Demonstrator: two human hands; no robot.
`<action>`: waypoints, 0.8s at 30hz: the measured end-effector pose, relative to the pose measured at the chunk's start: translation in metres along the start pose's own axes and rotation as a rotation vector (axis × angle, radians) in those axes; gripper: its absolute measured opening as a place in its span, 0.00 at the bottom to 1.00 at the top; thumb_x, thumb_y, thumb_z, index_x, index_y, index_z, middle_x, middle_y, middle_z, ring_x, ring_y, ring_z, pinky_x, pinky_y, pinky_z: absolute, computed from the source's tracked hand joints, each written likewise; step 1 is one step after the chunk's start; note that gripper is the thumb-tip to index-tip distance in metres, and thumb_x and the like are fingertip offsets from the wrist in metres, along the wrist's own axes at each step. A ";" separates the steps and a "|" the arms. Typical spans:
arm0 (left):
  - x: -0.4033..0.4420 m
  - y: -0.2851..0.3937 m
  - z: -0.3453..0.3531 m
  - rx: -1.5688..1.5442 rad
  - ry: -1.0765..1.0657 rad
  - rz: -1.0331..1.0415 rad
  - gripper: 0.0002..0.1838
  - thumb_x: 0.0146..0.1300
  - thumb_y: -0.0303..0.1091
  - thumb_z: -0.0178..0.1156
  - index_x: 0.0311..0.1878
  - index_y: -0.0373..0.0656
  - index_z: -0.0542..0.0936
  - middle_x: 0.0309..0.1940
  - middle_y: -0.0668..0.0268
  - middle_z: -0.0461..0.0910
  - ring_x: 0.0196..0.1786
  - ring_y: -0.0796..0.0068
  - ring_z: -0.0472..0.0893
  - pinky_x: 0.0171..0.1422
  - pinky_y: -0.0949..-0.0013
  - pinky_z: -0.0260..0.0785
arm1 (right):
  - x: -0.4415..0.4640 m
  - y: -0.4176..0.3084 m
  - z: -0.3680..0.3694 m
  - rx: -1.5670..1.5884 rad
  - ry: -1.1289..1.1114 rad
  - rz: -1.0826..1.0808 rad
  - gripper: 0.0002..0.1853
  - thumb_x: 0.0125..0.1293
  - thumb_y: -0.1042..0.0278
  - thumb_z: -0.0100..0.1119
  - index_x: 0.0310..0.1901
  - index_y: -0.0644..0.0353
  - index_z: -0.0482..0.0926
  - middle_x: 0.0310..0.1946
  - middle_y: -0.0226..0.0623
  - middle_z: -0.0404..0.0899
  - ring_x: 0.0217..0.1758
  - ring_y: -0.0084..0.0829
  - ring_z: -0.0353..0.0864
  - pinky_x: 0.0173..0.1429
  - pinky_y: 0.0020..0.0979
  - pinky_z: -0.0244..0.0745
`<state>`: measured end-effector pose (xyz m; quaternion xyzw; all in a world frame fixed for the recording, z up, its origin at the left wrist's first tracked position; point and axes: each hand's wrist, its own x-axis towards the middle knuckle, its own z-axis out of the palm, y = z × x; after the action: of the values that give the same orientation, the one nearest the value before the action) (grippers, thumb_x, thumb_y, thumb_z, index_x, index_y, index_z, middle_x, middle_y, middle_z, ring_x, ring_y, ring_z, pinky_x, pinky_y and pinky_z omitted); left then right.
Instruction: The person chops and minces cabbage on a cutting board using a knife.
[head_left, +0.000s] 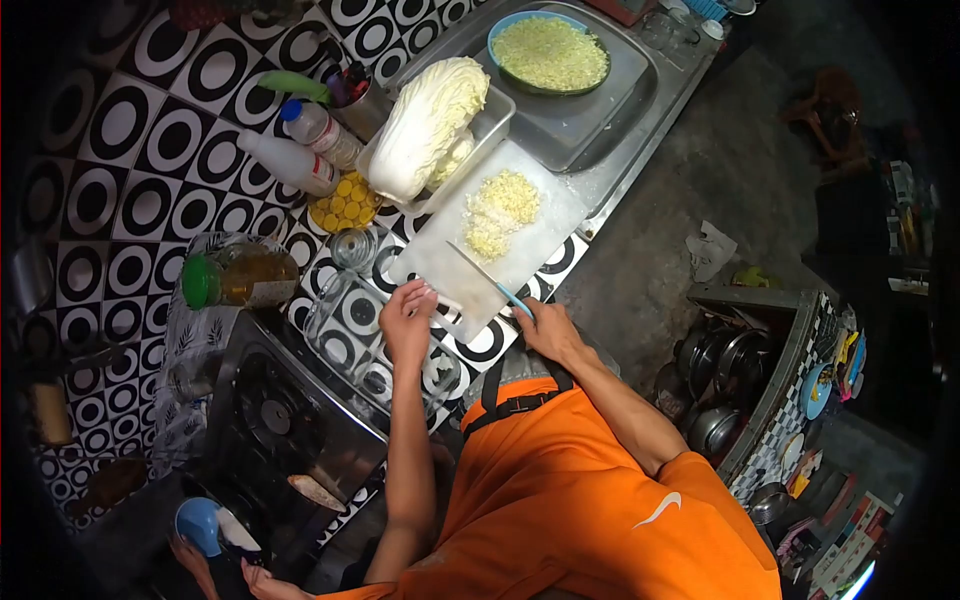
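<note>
My right hand (548, 330) is closed round the blue handle of a knife (482, 268). Its thin blade lies over the white cutting board (425, 258), pointing up and left. Finely chopped pale cabbage (503, 205) forms a pile on the board, beyond the blade. At the board's near-left end, beside its handle slot, my left hand (407, 318) has its fingers curled together against the edge; the fingertips are partly hidden. Behind the board, a whole napa cabbage (432, 125) rests across a clear plastic container (497, 125) with more pale cabbage inside.
A blue-rimmed basin (503, 67) of chopped cabbage stands on the metal sink (625, 110). Bottles (290, 165), a green-lidded jar (245, 277) and a gas stove (290, 400) are on the left. Another person's hands (265, 580) hold something at lower left. Pots (725, 365) fill a right-hand shelf.
</note>
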<state>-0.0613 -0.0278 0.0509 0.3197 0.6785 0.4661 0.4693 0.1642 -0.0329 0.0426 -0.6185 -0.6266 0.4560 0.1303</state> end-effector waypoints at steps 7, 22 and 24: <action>0.032 0.005 0.026 0.135 -0.077 0.082 0.16 0.54 0.20 0.61 0.48 0.33 0.77 0.39 0.62 0.79 0.42 0.77 0.78 0.49 0.76 0.70 | 0.002 -0.012 -0.009 0.075 0.058 -0.018 0.14 0.67 0.61 0.49 0.39 0.67 0.75 0.22 0.57 0.76 0.31 0.58 0.77 0.38 0.47 0.73; 0.016 -0.039 0.028 0.637 0.011 0.266 0.11 0.46 0.23 0.65 0.36 0.34 0.83 0.26 0.53 0.80 0.27 0.62 0.80 0.35 0.67 0.72 | -0.006 -0.019 0.027 -0.181 -0.082 -0.081 0.16 0.70 0.60 0.41 0.35 0.68 0.69 0.23 0.58 0.77 0.29 0.59 0.78 0.37 0.50 0.74; 0.015 -0.035 0.029 0.648 0.002 0.280 0.10 0.47 0.23 0.63 0.35 0.35 0.83 0.26 0.53 0.81 0.27 0.62 0.81 0.36 0.67 0.72 | -0.003 -0.017 0.033 -0.248 -0.096 -0.074 0.15 0.70 0.61 0.41 0.35 0.68 0.69 0.24 0.58 0.77 0.30 0.58 0.78 0.37 0.50 0.74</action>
<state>-0.0398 -0.0176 0.0097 0.5414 0.7412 0.2866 0.2744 0.1295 -0.0463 0.0380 -0.5836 -0.7061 0.3991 0.0394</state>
